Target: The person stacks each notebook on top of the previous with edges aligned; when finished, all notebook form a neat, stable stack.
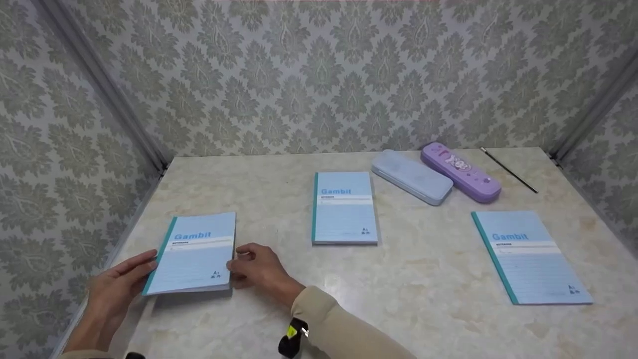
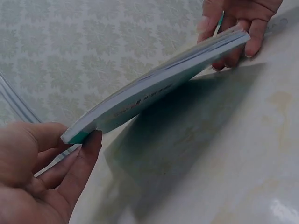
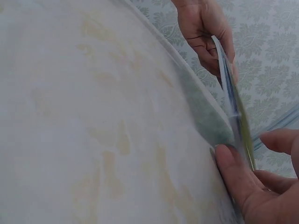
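Observation:
A light-blue notebook with a teal spine is raised off the tabletop at the left, its shadow spread below in the left wrist view. My left hand pinches it by the spine edge, thumb and fingers on opposite faces. At the opposite edge, my right hand holds the notebook between its fingers, some of them under it in the left wrist view. A second matching notebook lies flat near the middle, and a third notebook lies at the right, slightly turned.
Behind the notebooks lie a pale-blue pencil case, a purple pencil case with a cartoon print, and a dark pencil. Patterned wall panels enclose the marbled table at the back and sides.

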Demonstrator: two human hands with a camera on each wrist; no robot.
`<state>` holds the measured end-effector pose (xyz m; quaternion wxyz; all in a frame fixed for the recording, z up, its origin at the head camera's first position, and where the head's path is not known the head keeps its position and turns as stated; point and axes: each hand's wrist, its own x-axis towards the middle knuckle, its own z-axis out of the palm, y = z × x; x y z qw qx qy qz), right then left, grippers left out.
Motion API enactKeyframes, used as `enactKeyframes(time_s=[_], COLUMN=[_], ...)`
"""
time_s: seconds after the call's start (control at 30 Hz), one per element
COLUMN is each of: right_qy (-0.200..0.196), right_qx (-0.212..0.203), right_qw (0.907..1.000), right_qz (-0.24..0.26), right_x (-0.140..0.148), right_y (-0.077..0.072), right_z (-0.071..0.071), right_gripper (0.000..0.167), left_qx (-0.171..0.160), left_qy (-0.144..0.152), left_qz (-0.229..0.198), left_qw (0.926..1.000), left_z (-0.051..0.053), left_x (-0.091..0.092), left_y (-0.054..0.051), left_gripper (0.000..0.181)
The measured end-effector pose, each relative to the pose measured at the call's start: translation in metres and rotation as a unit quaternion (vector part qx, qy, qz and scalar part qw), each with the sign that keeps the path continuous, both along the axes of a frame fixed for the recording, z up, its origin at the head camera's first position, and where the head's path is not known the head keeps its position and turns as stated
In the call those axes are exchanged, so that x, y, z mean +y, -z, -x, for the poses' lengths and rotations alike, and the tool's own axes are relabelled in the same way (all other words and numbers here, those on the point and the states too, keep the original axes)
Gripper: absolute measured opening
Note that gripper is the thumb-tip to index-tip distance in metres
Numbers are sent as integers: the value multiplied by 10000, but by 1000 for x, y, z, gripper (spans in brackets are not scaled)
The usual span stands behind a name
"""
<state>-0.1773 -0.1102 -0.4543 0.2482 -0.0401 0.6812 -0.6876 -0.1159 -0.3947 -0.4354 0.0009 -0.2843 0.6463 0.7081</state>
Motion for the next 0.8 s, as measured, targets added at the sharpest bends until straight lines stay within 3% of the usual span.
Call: enactKeyframes(time_s=[0.13,0.3,0.4,0.53,0.7,0.8], right_qy=[11,192,242,214,221,256], right_qx=[184,744,1009,1321,1667,1878], right_qw=[9998,9968,9941,9899,9840,9801], right_qz=[-14,-239,-315,-463,-588,-597], right_x=[1,8,15,29,49,62], right_y=[3,7,9,7,1,-1], right_z=[0,4,8,13,21,26], right_gripper=[36,37,40,46,48,47], left_qx=[-8,141,242,348,521,636], left_qy=[21,176,355,666,1189,1340], left_qz=[103,831,1276,1794,2095,2193], left_qw=[9999,9963,9909,9809,9692,9643], left_z=[1,2,3,6,9,12], left_x=[6,17,27,41,57,70], left_y=[0,-1,-2,-6,-13,-16], left_gripper=[22,33,50,59,67,67])
